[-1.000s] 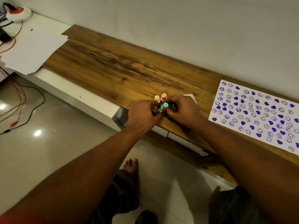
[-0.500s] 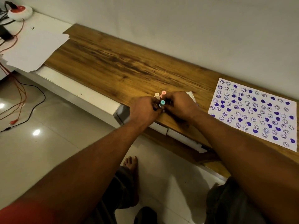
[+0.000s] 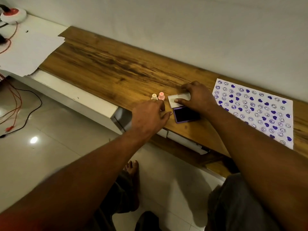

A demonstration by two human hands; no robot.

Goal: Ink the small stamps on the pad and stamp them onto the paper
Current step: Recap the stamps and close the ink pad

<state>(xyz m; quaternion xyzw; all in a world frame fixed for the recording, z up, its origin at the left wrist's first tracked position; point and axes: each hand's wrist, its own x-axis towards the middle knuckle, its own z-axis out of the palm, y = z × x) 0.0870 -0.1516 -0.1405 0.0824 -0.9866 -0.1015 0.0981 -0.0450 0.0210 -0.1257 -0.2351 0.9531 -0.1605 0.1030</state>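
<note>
Purple ink pad (image 3: 186, 115) — edge (right) under right hand (image 3: 198, 97)

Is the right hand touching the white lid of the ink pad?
Touching. The head view shows the right hand lying on the white lid, its thumb pressed flat on the lid's surface.

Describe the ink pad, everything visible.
The purple rectangular ink pad lies flat and open near the front edge of the brown wooden desk. Its purple plastic-looking frame surrounds a dark, nearly black ink surface. The whitish lid is swung back toward the wall, joined along the far edge. The right hand rests on the lid, thumb pressing it; the left hand is just beside the pad.
</note>
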